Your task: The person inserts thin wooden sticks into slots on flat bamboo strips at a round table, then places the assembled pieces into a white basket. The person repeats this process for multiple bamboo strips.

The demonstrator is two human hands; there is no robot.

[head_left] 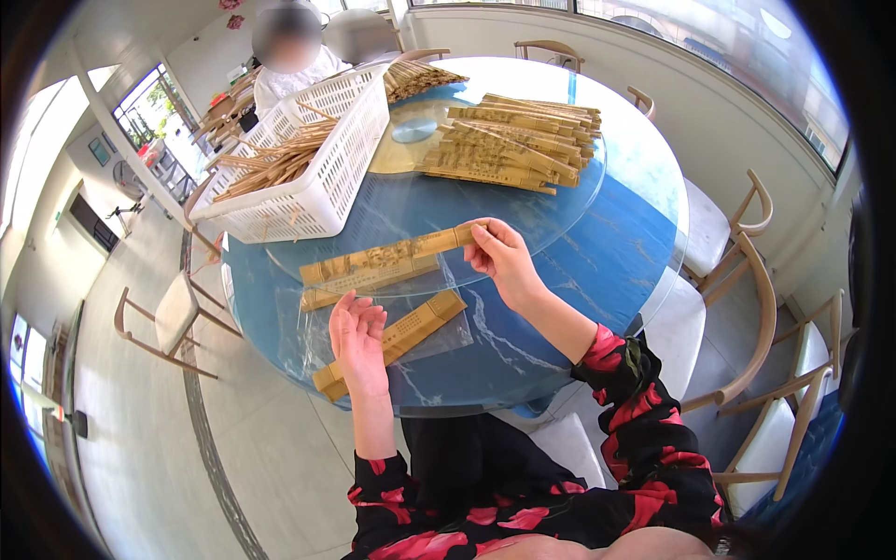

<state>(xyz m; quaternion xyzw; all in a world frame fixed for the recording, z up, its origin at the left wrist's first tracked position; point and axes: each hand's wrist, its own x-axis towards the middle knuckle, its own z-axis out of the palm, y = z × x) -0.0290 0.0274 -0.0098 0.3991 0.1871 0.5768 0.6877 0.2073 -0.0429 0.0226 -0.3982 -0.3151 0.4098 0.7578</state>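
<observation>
My right hand (507, 265) pinches the right end of a long, flat, gold-brown printed chopstick sleeve (387, 255), which slants across the near part of the table. Just below it lies a second sleeve (323, 297), partly covered by the first. A third sleeve (425, 322) rests nearer to me on clear plastic film (452, 338). My left hand (358, 343) is raised over the third sleeve's left part, palm partly up, fingers loosely bent and apart with nothing in them. Whether the held sleeve has anything inside cannot be seen.
On the round blue table (627, 233) with its glass turntable (411, 207) stands a white slotted basket (329, 199) of thin wooden sticks (280, 161). A stack of gold-brown sleeves (513, 145) lies right of it, another bundle (420, 80) behind. Chairs (747, 317) surround the table; a person (285, 79) is across.
</observation>
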